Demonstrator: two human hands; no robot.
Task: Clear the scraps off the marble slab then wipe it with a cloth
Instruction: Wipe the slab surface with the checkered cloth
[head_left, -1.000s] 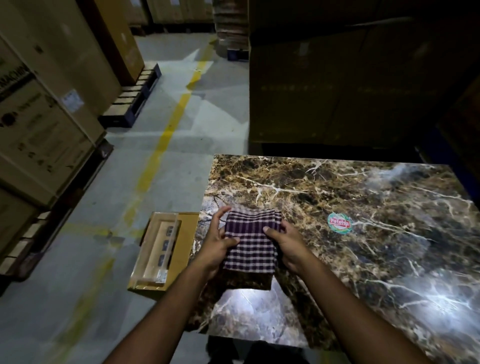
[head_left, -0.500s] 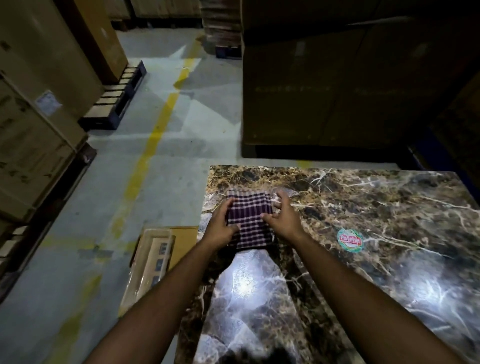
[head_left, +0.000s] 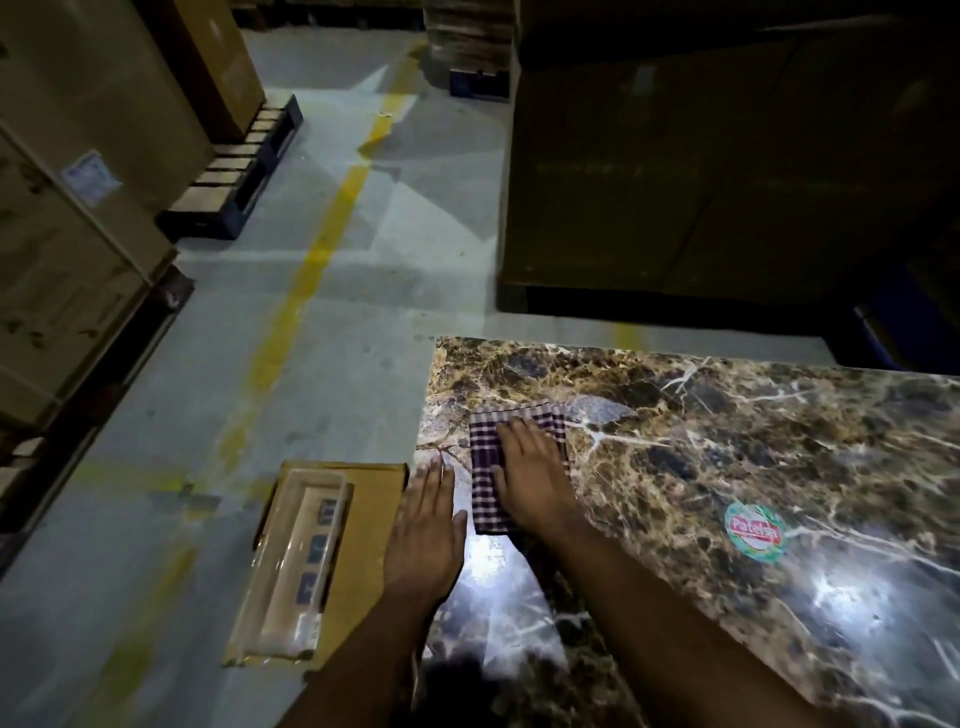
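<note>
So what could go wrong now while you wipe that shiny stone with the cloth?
1. The checked cloth lies close to the marble slab's left edge, with only the right hand pressing flat on it; a sideways wipe might push it off onto the floor.
2. The left hand is right at that edge and could slip off the glossy surface.
3. A round sticker sits further right; the cloth might catch and peel it.

We see brown marble slab (head_left: 727, 457), white-veined, glossy. On it near left edge: folded checked cloth (head_left: 485, 486), our right hand (head_left: 530, 478) flat on top; our left hand (head_left: 427, 525) flat on slab's left edge beside cloth. Round red-green sticker (head_left: 755, 531) right of cloth, well apart. Concrete floor (head_left: 291, 415) alongside carries cardboard box (head_left: 363, 545) against slab's left edge.
</note>
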